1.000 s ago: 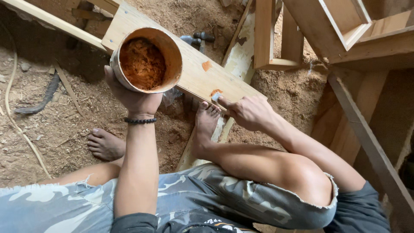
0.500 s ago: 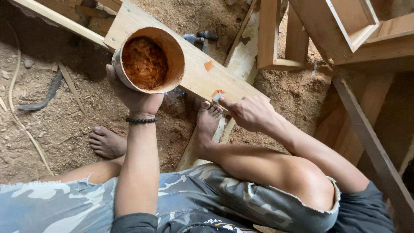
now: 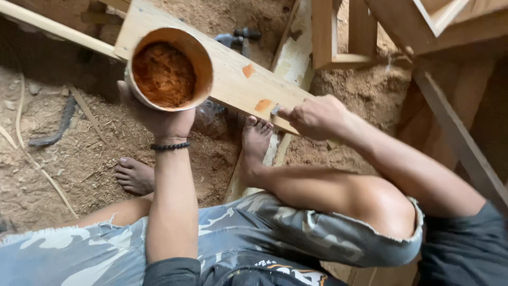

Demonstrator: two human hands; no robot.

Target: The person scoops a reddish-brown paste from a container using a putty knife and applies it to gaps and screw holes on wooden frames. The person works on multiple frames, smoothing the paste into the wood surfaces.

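The wooden plank [image 3: 227,79] runs from upper left down to lower right, and the right hand [image 3: 315,117] sits at its lower end, fingers pinched shut on a small blade-like tool [image 3: 275,110] beside an orange filler patch [image 3: 263,105]. The left hand [image 3: 159,119] cups a round container of orange paste [image 3: 166,69] from below, over the plank's upper end.

The cup [image 3: 169,69] was tan outside and held rust-orange paste [image 3: 164,74]. The plank [image 3: 227,74] was pale yellow wood with two orange patches [image 3: 263,105]. The wristband [image 3: 169,146] was black beads. The shorts [image 3: 254,233] bore a grey, blue-grey and white camouflage pattern. The floor [image 3: 63,159] was reddish-brown sawdust and earth. The sleeve [image 3: 465,249] was dark grey.
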